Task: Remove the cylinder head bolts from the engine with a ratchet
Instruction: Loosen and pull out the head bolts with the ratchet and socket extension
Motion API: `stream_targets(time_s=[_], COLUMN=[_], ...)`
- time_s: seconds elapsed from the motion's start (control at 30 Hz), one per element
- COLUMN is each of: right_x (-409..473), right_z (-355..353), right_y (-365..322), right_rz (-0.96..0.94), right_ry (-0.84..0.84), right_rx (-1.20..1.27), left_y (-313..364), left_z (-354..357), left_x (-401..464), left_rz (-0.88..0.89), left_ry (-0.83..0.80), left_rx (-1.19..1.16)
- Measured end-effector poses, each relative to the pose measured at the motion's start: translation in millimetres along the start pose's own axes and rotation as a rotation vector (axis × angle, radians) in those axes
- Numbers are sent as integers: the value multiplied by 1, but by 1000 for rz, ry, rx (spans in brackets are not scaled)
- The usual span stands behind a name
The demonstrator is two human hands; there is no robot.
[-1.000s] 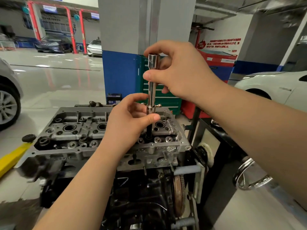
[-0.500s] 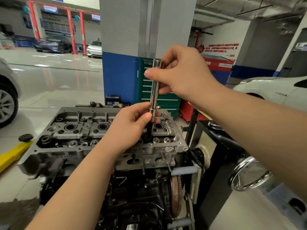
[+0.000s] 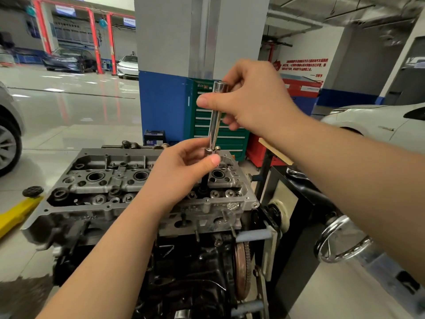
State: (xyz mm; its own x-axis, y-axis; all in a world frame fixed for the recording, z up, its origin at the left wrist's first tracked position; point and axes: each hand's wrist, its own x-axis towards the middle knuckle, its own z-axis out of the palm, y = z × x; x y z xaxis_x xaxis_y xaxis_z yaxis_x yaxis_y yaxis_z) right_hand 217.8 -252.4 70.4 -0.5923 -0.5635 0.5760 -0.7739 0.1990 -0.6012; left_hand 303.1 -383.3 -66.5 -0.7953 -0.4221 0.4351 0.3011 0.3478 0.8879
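A chrome extension bar (image 3: 214, 120) stands nearly upright over the right end of the grey cylinder head (image 3: 110, 180). My right hand (image 3: 248, 100) pinches its upper part between thumb and fingers, just below the open socket end. My left hand (image 3: 184, 166) grips its lower end, where a dark bolt shank (image 3: 204, 183) runs down into a hole in the head. No ratchet handle is in view. The cylinder head sits on a dark engine block (image 3: 184, 272) on a stand.
Right of the engine are a black stand frame (image 3: 299, 226) and a chrome hand wheel (image 3: 340, 242). A green tool cabinet (image 3: 230, 134) and a blue-and-grey pillar (image 3: 174, 65) stand behind. A yellow lift arm (image 3: 16, 215) lies left; a white car (image 3: 379, 125) is on the right.
The view has shifted slightly. Both hands stay on the extension bar, and my right fingers have shifted their pinch near its top. The bar remains upright over the same hole.
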Motion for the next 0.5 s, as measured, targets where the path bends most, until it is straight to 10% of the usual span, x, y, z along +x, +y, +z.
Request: stream_targets(time_s=[0.3,0.5], right_x=[-3,-4], right_z=[-3,1], right_y=[11,12], right_rz=[56,19], right_ry=[-346,-245], right_rx=[482,367], left_y=[-5,1], left_z=[-3,-3], left_x=[2,-3], left_rz=[44,64], left_ry=[192,106], left_rx=[59,38])
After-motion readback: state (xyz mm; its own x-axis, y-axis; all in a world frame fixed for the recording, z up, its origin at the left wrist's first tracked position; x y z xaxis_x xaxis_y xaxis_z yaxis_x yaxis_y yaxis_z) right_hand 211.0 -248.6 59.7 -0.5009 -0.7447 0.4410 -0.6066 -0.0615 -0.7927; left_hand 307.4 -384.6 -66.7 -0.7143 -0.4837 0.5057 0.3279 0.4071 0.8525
